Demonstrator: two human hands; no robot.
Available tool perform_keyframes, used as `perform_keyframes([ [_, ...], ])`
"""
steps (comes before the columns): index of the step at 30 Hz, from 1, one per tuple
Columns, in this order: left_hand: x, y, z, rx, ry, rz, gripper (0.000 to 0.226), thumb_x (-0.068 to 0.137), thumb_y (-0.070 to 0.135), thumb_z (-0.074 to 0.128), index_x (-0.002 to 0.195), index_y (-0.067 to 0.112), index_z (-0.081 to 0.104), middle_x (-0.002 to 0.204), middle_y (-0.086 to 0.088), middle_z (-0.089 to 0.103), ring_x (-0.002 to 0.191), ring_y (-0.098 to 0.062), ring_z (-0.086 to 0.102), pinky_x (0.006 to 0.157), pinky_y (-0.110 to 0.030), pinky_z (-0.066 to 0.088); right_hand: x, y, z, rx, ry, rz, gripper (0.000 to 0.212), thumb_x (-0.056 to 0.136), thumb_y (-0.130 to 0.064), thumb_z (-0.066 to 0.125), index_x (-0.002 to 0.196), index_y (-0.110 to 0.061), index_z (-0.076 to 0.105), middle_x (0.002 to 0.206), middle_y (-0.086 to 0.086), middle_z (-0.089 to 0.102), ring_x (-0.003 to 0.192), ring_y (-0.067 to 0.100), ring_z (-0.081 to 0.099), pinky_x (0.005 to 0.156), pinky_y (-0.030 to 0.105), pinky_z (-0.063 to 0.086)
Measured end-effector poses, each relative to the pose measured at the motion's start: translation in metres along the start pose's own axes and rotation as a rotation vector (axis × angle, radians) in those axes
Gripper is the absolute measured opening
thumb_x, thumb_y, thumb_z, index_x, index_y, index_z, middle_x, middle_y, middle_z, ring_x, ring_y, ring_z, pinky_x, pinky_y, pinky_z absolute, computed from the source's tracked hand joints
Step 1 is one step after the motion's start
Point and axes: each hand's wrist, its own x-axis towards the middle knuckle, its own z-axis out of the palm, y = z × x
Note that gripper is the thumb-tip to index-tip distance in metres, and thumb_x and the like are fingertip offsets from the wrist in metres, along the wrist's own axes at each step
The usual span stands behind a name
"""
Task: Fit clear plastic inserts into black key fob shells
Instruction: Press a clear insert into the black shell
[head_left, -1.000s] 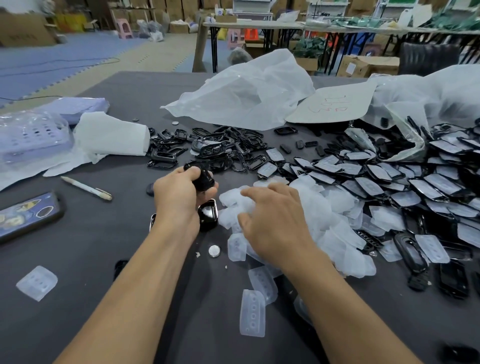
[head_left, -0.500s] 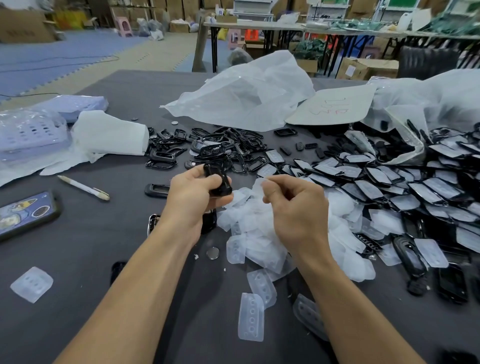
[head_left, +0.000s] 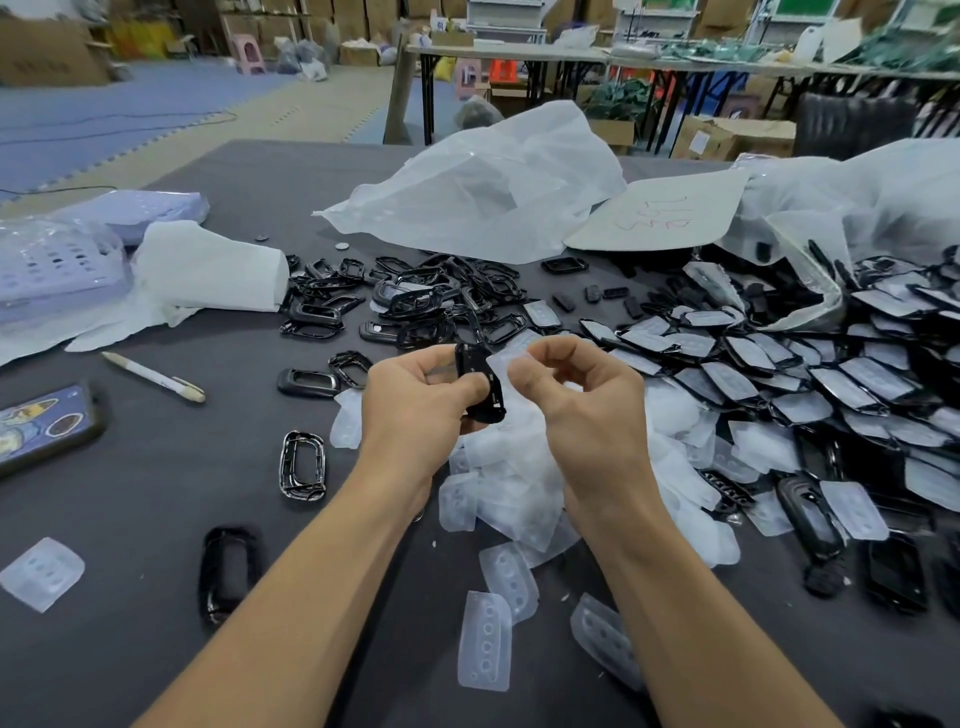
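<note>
left hand: the left hand (head_left: 415, 410) is raised above the table, fingers and thumb curled round a black oval plastic key fob shell (head_left: 480, 384), which stands roughly upright and edge-on to the camera.
right hand: the right hand (head_left: 587, 410) pinches a clear flexible plastic insert (head_left: 506, 364) between thumb and forefinger, the other fingers loosely curled behind.
meeting point: the insert touches the right edge of the shell, between the two hands; whether any part is seated inside cannot be told.
below the hands: a heap of loose clear plastic inserts (head_left: 519, 483) lies on the dark grey cloth-covered table (head_left: 156, 649), a few strays spilling toward the near edge.
far side: a tangle of empty black shell frames (head_left: 415, 301) lies just beyond the hands.
right side: rows of black fobs with clear faces (head_left: 779, 374) overlap one another, spreading to the frame's edge.
left side: a white ballpoint pen (head_left: 153, 376) and a phone in a patterned case (head_left: 41, 428) lie well apart from the work.
background: a crumpled translucent white plastic bag (head_left: 483, 192) sits beside a pale card with red writing (head_left: 660, 213).
</note>
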Motion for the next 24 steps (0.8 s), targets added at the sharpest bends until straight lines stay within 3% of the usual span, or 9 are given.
perform_keyframes([
  [4, -0.003, 0.002, 0.004, -0.042, -0.064, -0.022, 0.014, 0.087, 0.004, 0.079, 0.096, 0.014, 0.081, 0.085, -0.008, 0.081, 0.073, -0.022, 0.078, 0.059, -0.027, 0.059, -0.001, -0.001, 0.001, 0.172, -0.065, 0.087, 0.031, 0.088, 0.002, 0.076, 0.066, -0.020, 0.072, 0.059, -0.010, 0.063, 0.052, 0.000, 0.053, 0.052, 0.013, 0.045],
  [6, -0.007, 0.005, 0.006, -0.092, -0.106, -0.041, 0.010, 0.088, 0.008, 0.078, 0.092, 0.017, 0.082, 0.085, -0.009, 0.080, 0.072, -0.018, 0.076, 0.059, -0.024, 0.058, -0.003, -0.001, 0.003, 0.195, -0.065, 0.116, 0.022, 0.087, 0.002, 0.077, 0.070, -0.013, 0.073, 0.059, -0.003, 0.066, 0.049, 0.003, 0.056, 0.047, 0.015, 0.046],
  [9, -0.009, 0.006, 0.009, -0.170, -0.151, -0.087, 0.015, 0.093, 0.005, 0.068, 0.092, 0.012, 0.082, 0.088, -0.012, 0.079, 0.075, -0.019, 0.075, 0.062, -0.027, 0.059, -0.003, 0.003, 0.003, 0.152, -0.003, 0.125, 0.012, 0.085, -0.002, 0.080, 0.074, -0.005, 0.075, 0.064, 0.008, 0.070, 0.056, 0.014, 0.064, 0.055, 0.023, 0.054],
  [13, -0.011, 0.007, 0.013, -0.310, -0.120, -0.174, 0.018, 0.097, -0.001, 0.059, 0.106, 0.001, 0.075, 0.090, -0.014, 0.080, 0.076, -0.021, 0.077, 0.062, -0.031, 0.062, -0.001, 0.006, 0.002, -0.013, 0.080, 0.093, 0.013, 0.082, -0.016, 0.085, 0.072, -0.016, 0.078, 0.068, 0.006, 0.075, 0.063, 0.020, 0.071, 0.066, 0.034, 0.060],
  [17, -0.012, 0.008, 0.014, -0.341, -0.146, -0.178, 0.021, 0.095, -0.004, 0.056, 0.104, 0.000, 0.074, 0.085, -0.011, 0.079, 0.075, -0.020, 0.077, 0.064, -0.034, 0.062, -0.001, 0.008, 0.001, -0.097, 0.122, 0.085, 0.013, 0.081, -0.023, 0.085, 0.071, -0.023, 0.077, 0.067, 0.000, 0.075, 0.063, 0.015, 0.073, 0.067, 0.028, 0.058],
  [20, -0.012, 0.008, 0.014, -0.350, -0.158, -0.176, 0.023, 0.094, -0.002, 0.058, 0.114, -0.002, 0.069, 0.084, -0.007, 0.077, 0.076, -0.019, 0.076, 0.065, -0.033, 0.061, -0.002, 0.006, 0.002, -0.122, 0.147, 0.079, 0.013, 0.081, -0.024, 0.085, 0.071, -0.027, 0.077, 0.065, -0.004, 0.075, 0.060, 0.009, 0.072, 0.060, 0.017, 0.054],
  [24, -0.013, 0.008, 0.014, -0.296, -0.169, -0.154, 0.024, 0.091, -0.005, 0.059, 0.114, -0.011, 0.065, 0.083, -0.010, 0.074, 0.076, -0.020, 0.074, 0.070, -0.036, 0.063, -0.002, 0.006, 0.003, -0.152, 0.174, 0.072, 0.013, 0.081, -0.025, 0.085, 0.071, -0.029, 0.076, 0.063, -0.005, 0.074, 0.059, 0.009, 0.072, 0.060, 0.019, 0.054],
])
